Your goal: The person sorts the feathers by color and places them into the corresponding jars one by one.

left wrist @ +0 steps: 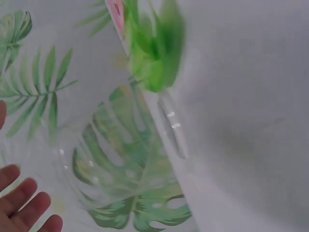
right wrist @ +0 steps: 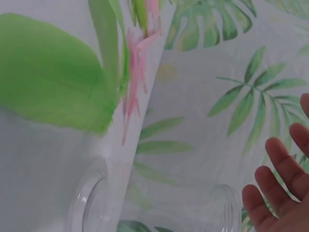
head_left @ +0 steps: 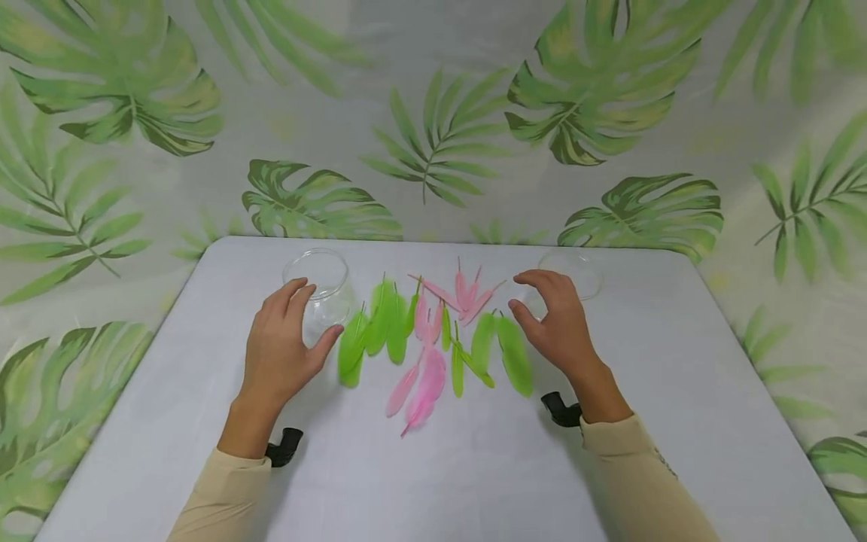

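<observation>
A person in beige sleeves reaches both hands toward two clear glass jars on a white table, with loose feathers spread between them. The left hand (head_left: 281, 346) hovers with fingers spread and relaxed, gripping nothing, its fingertips just at the near side of the left glass jar (head_left: 320, 286), which stands upright immediately beyond and slightly to the thumb side; whether skin touches glass cannot be told. In the left wrist view the fingertips (left wrist: 26, 205) lie apart from the jar's transparent wall. The right hand (head_left: 557, 324) is likewise released, fingers loosely arched, with the right glass jar (head_left: 572, 275) just past its fingertips and partly hidden behind them. Between the two thumbs lies a scatter of green feathers (head_left: 379, 331) and pink feathers (head_left: 423, 384), the nearest green one just beside the right thumb. Beyond the table (head_left: 474, 482) hangs a backdrop cloth printed with green palm leaves (head_left: 596, 90).
</observation>
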The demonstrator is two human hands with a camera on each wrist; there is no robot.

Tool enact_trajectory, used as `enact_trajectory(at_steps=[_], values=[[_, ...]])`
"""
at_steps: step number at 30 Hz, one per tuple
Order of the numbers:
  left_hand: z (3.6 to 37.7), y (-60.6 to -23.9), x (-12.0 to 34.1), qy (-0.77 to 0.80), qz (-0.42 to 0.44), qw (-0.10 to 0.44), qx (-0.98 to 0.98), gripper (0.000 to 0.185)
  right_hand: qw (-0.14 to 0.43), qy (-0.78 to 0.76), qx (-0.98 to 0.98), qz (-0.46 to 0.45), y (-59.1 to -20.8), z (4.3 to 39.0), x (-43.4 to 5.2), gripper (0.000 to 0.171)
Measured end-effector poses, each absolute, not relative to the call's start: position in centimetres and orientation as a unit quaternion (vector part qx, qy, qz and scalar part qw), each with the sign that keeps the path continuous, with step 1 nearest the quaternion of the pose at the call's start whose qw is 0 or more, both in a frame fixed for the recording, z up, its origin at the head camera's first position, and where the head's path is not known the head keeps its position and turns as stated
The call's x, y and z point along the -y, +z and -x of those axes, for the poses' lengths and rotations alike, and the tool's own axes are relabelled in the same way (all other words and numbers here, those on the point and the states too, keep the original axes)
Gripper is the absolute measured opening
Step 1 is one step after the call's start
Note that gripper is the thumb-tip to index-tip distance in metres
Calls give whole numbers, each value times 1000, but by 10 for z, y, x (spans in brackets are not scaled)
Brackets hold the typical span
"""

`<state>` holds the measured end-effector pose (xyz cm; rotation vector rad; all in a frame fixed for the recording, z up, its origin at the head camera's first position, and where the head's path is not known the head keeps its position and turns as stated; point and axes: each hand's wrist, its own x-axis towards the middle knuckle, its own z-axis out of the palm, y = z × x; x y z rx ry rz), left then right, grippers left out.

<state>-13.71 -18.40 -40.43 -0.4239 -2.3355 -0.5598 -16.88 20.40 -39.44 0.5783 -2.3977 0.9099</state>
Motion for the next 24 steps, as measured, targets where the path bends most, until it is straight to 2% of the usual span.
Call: enact_trajectory(at_steps=[5, 12, 18, 24], values=[[146, -416, 198, -311, 90, 333, 886, 82, 223, 357, 882, -212, -391, 169, -195, 36], [162, -426, 212, -449, -24, 202, 870, 100, 71, 419, 885, -191, -382, 171, -178, 45], [175, -430, 216, -467, -47, 113, 876, 108, -41, 463, 866, -184, -381, 176, -156, 54], [187, -433, 216, -486, -34, 73, 870, 110, -83, 498, 841, -196, -387, 181, -146, 55]])
